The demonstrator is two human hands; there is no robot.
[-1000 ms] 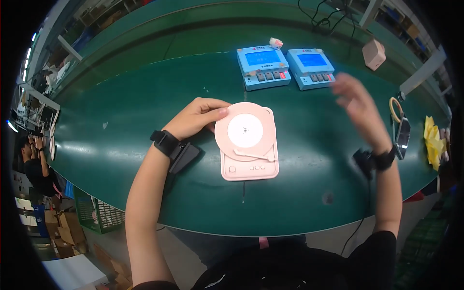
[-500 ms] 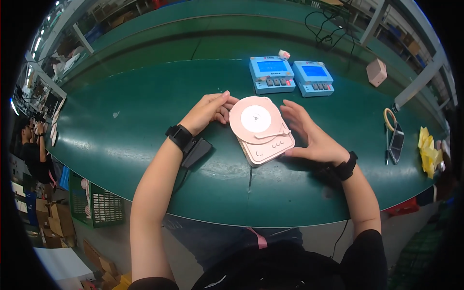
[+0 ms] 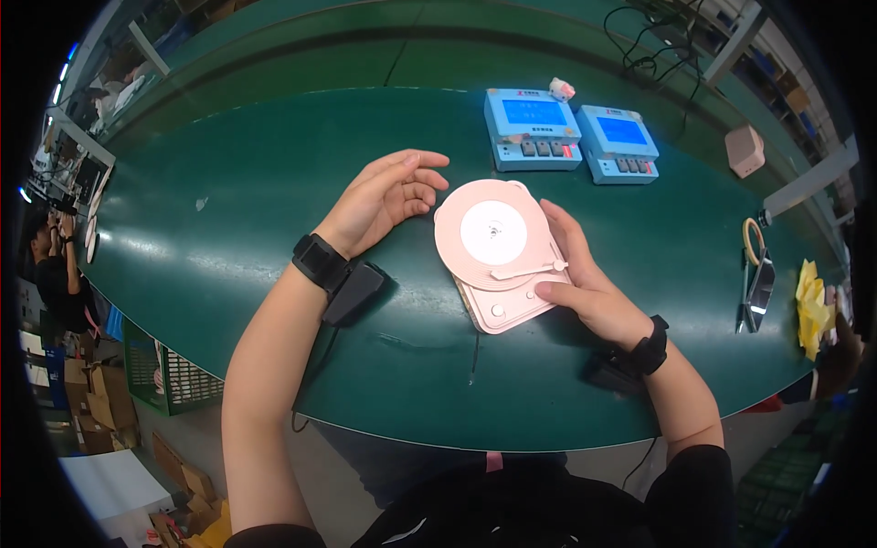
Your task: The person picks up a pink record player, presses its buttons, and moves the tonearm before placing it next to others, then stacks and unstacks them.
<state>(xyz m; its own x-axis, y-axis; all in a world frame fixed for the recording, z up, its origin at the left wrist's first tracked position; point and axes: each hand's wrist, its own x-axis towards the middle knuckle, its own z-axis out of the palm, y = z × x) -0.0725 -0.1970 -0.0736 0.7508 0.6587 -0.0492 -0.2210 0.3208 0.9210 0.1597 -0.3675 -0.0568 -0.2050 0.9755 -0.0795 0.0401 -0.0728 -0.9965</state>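
A pink toy-like record player [image 3: 461, 251] with a white disc label, a small tonearm and round knobs is in front of me, over the green table [image 3: 402, 384]. My right hand [image 3: 585, 283] grips its right side, thumb on top by the knobs and fingers along the far edge. Left of the player, my left hand [image 3: 384, 196] is apart from it, palm turned inward and fingers loosely curved with nothing in them. Beyond the player stand two light-blue testers [image 3: 539, 155] with lit blue screens and grey buttons.
A white-and-pink figurine [image 3: 562, 89] tops the left tester. At the right lie a pink box-like device [image 3: 744, 151], a tape roll [image 3: 753, 239], a dark flat device [image 3: 759, 288] and yellow cloth or paper [image 3: 811, 310]. A green crate [image 3: 192, 377] stands below the left edge. Another person [image 3: 59, 274] sits far left.
My right hand has closed on the record player's right side, its thumb now on top. My left hand has come away from the player's left edge, its fingers opening.
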